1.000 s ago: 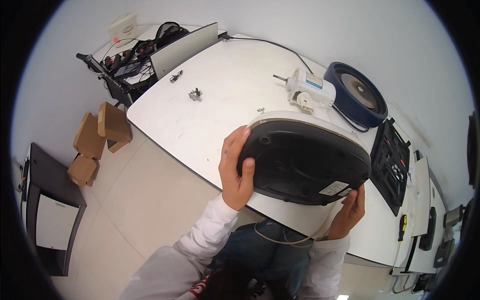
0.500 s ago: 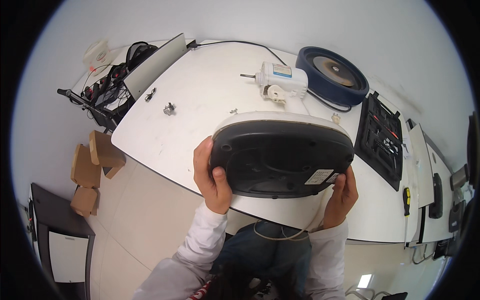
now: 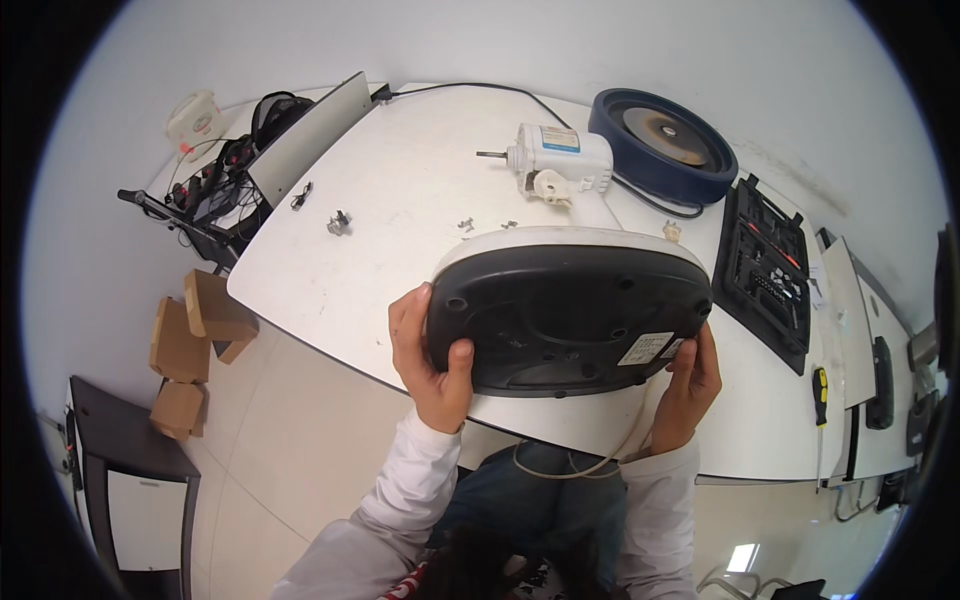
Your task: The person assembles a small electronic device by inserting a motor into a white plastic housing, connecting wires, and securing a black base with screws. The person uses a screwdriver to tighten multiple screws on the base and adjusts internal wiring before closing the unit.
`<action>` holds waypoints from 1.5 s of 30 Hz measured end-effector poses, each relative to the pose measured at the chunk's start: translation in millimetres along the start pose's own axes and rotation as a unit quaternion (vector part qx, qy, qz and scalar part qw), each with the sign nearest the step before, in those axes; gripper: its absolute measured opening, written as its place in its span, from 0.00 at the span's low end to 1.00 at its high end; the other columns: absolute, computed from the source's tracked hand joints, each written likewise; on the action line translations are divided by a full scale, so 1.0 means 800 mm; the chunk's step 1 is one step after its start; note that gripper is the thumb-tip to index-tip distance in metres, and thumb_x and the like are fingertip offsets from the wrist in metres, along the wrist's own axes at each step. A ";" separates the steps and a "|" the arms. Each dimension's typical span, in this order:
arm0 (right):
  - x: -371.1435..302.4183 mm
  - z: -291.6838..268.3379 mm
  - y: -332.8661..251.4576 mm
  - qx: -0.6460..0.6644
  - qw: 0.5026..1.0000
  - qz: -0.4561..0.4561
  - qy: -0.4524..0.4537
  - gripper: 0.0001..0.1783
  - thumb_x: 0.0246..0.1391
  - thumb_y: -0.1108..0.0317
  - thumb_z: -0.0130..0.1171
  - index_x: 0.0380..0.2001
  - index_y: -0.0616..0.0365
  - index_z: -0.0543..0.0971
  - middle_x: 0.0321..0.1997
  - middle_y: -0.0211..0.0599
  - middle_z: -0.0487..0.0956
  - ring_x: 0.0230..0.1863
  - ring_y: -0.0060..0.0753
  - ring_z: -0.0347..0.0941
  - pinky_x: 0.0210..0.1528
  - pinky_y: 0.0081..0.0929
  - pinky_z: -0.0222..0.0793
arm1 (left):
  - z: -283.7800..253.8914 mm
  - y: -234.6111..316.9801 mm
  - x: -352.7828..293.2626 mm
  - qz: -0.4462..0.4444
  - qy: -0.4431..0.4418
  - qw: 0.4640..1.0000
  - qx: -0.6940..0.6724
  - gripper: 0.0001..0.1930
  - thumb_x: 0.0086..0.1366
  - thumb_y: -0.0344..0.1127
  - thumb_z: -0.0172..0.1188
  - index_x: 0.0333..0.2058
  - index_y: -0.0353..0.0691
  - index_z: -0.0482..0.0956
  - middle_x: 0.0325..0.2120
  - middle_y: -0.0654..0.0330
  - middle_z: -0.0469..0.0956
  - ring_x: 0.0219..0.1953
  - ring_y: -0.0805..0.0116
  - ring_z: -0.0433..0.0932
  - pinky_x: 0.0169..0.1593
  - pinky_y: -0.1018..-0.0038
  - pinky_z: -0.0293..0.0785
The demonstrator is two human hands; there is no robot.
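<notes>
Between my two hands is a wide oval fan base (image 3: 540,310), tipped up so that its black underside with screw holes and a white label faces me. My left hand (image 3: 432,360) grips its left end, the thumb lying on the underside. At the right end my right hand (image 3: 687,390) holds it, thumb beside the label. A pale cord (image 3: 632,430) hangs from the base near my right wrist and loops over my lap. Just beyond the base a white fan motor (image 3: 562,158) with a metal shaft lies on the table (image 3: 330,290).
A round blue part (image 3: 660,185) stands at the back right, with an open black tool case (image 3: 765,275) nearer. A yellow-black screwdriver (image 3: 821,400) lies at the right. Small screws (image 3: 466,224) and metal bits (image 3: 339,223) sit left of centre. Cardboard boxes (image 3: 180,340) are on the floor.
The view has shifted slightly. The base stays in both hands at nearly the same tilt, and more small screws now show beyond its top edge.
</notes>
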State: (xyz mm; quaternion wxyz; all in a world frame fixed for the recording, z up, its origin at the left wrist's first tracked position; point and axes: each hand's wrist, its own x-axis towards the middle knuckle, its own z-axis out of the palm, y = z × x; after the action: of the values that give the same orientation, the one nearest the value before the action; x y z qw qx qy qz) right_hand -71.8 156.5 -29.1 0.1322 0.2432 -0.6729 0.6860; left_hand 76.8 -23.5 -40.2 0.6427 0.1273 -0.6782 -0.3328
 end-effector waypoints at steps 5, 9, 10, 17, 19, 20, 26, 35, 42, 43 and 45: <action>0.003 -0.006 0.000 -0.017 0.999 0.011 -0.025 0.19 0.60 0.64 0.49 0.51 0.64 0.71 0.36 0.28 0.74 0.33 0.17 0.65 0.33 0.13 0.60 | -0.004 0.005 0.009 0.000 -0.043 0.999 0.022 0.31 0.64 0.48 0.52 0.58 0.34 0.56 0.55 0.52 0.61 0.52 0.62 0.65 0.56 0.70 0.59; 0.017 -0.007 -0.012 -0.033 0.999 0.027 -0.023 0.17 0.59 0.66 0.50 0.49 0.62 0.73 0.37 0.30 0.74 0.36 0.19 0.68 0.35 0.13 0.61 | 0.003 0.027 0.031 -0.044 -0.039 0.998 -0.005 0.32 0.63 0.48 0.53 0.59 0.34 0.55 0.57 0.50 0.59 0.54 0.62 0.65 0.57 0.71 0.58; 0.021 -0.002 -0.013 -0.022 1.000 0.011 -0.007 0.16 0.58 0.65 0.51 0.48 0.60 0.75 0.38 0.29 0.76 0.37 0.19 0.69 0.34 0.13 0.61 | 0.004 0.034 0.040 -0.058 -0.036 0.997 -0.018 0.33 0.63 0.48 0.53 0.59 0.34 0.55 0.57 0.49 0.59 0.55 0.62 0.65 0.57 0.72 0.58; 0.057 -0.002 -0.027 0.037 0.998 0.043 0.013 0.20 0.56 0.60 0.56 0.48 0.61 0.75 0.29 0.24 0.74 0.29 0.13 0.65 0.28 0.10 0.58 | 0.019 0.063 0.080 -0.140 -0.059 0.986 -0.064 0.30 0.61 0.44 0.58 0.56 0.32 0.60 0.42 0.53 0.73 0.42 0.69 0.71 0.47 0.76 0.66; 0.064 -0.012 -0.020 0.067 0.993 0.097 0.006 0.19 0.56 0.60 0.56 0.46 0.61 0.75 0.28 0.23 0.74 0.27 0.11 0.62 0.26 0.09 0.54 | 0.026 0.078 0.081 -0.166 -0.069 0.980 -0.083 0.27 0.61 0.41 0.58 0.52 0.31 0.64 0.42 0.53 0.72 0.44 0.68 0.70 0.50 0.75 0.65; 0.067 -0.016 -0.017 0.081 0.989 0.124 0.002 0.19 0.56 0.59 0.56 0.46 0.62 0.75 0.28 0.22 0.74 0.26 0.10 0.61 0.24 0.09 0.52 | 0.030 0.080 0.080 -0.162 -0.074 0.981 -0.077 0.26 0.61 0.41 0.58 0.52 0.31 0.64 0.42 0.53 0.72 0.44 0.68 0.70 0.50 0.75 0.65; 0.076 -0.023 -0.022 0.137 0.983 0.122 -0.016 0.18 0.58 0.59 0.52 0.46 0.60 0.75 0.30 0.20 0.75 0.23 0.07 0.57 0.22 0.09 0.49 | 0.050 0.089 0.083 -0.144 -0.070 0.984 -0.080 0.24 0.61 0.40 0.58 0.50 0.29 0.65 0.41 0.53 0.71 0.44 0.68 0.70 0.49 0.75 0.65; 0.083 -0.031 -0.009 0.099 0.994 0.025 -0.039 0.16 0.58 0.72 0.50 0.50 0.62 0.73 0.41 0.32 0.77 0.33 0.15 0.69 0.35 0.13 0.65 | 0.052 0.089 0.084 -0.129 -0.047 0.990 -0.044 0.24 0.63 0.42 0.54 0.51 0.29 0.65 0.43 0.53 0.71 0.46 0.66 0.69 0.52 0.73 0.62; 0.084 -0.034 -0.016 0.067 0.987 -0.003 -0.143 0.19 0.52 0.78 0.54 0.48 0.53 0.76 0.44 0.29 0.79 0.38 0.17 0.72 0.32 0.12 0.68 | 0.024 0.065 0.065 -0.167 -0.028 0.984 -0.053 0.25 0.66 0.43 0.49 0.56 0.32 0.63 0.53 0.54 0.68 0.52 0.68 0.67 0.57 0.77 0.58; 0.082 -0.031 -0.011 0.083 0.984 -0.017 -0.158 0.19 0.52 0.78 0.54 0.47 0.51 0.77 0.43 0.28 0.79 0.37 0.16 0.72 0.29 0.11 0.66 | 0.016 0.065 0.062 -0.167 -0.025 0.984 -0.050 0.26 0.66 0.43 0.49 0.57 0.32 0.61 0.54 0.54 0.67 0.53 0.68 0.66 0.58 0.77 0.57; 0.074 -0.037 -0.016 0.024 0.989 -0.038 -0.143 0.19 0.51 0.79 0.54 0.47 0.52 0.77 0.39 0.30 0.81 0.33 0.18 0.76 0.28 0.11 0.65 | 0.014 0.056 0.050 -0.186 -0.020 0.980 -0.069 0.27 0.66 0.44 0.49 0.59 0.34 0.59 0.56 0.55 0.64 0.56 0.68 0.64 0.59 0.76 0.57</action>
State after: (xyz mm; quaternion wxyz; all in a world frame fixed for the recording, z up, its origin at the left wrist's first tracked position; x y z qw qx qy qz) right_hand -120.2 177.6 12.7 0.0549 0.3677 -0.6583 0.6546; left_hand 71.7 -11.1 19.2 0.5629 0.1995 -0.6309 -0.4952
